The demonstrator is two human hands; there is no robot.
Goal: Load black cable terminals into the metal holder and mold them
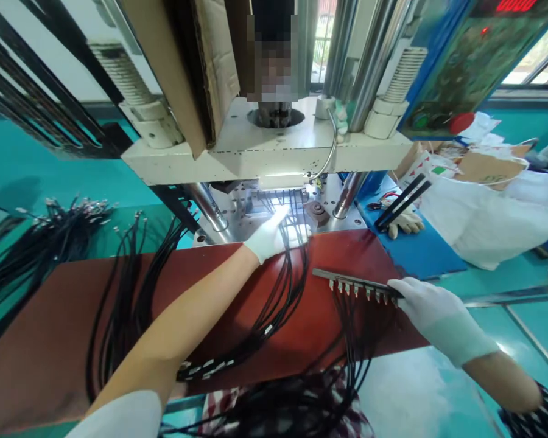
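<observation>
left hand at the press, right hand gripping the loaded bar

left hand, gloved white, sits on a bundle of black cables at the mouth of the press, fingers curled loosely over them; right hand, also gloved, is closed around one end of a metal bar with cable ends hanging from it, above the dark red mat.

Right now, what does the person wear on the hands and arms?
Both the left hand and the right hand wear thin white gloves that end at the wrist. The forearms are bare. A white short sleeve shows on the left upper arm.
</observation>
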